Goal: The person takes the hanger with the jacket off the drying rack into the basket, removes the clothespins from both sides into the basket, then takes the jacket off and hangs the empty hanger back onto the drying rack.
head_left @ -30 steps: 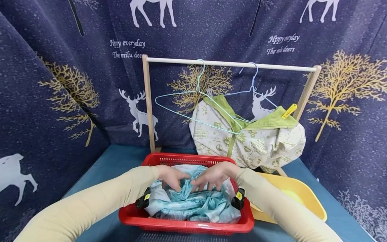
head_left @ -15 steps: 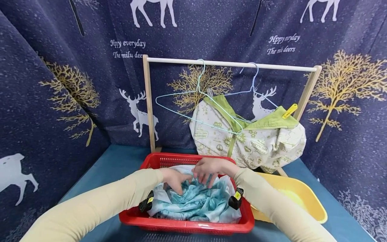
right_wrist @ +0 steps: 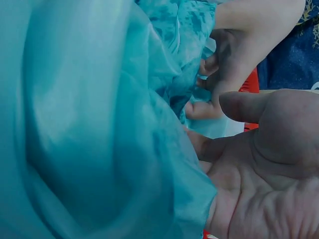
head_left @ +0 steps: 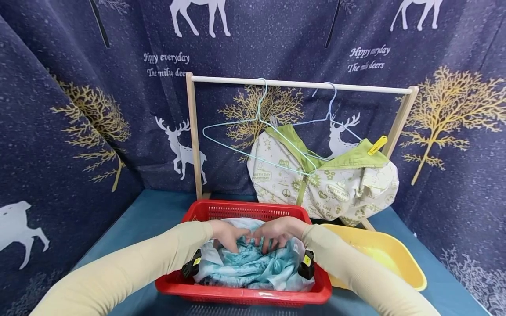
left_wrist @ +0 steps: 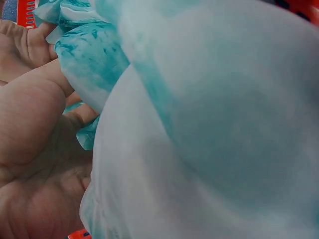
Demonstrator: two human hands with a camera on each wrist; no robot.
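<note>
A thin, silky teal-and-white tie-dyed cloth point(head_left: 257, 267) lies bunched in the red basket point(head_left: 243, 293), its kind hidden by the folds. My left hand point(head_left: 227, 235) grips the cloth near the far side of the pile; in the left wrist view its thumb lies along the fabric and fingers show behind it. Close by on the right, my right hand point(head_left: 278, 232) reaches bent fingers down into the folds. In the right wrist view its thumb stands apart from the cloth and its fingertips are hidden behind it.
Behind the basket stands a wooden rack with a white rail point(head_left: 300, 83). A bare mint hanger point(head_left: 229, 123) and a blue hanger point(head_left: 330, 115) hang there. A white-and-green printed garment point(head_left: 324, 188) hangs with a yellow clothespin point(head_left: 377, 145). A yellow basin point(head_left: 411, 267) sits at right.
The right hand lifted toward the back of the pile, then came down again into the folds beside the left hand. The left hand moved only slightly, staying at the cloth.
</note>
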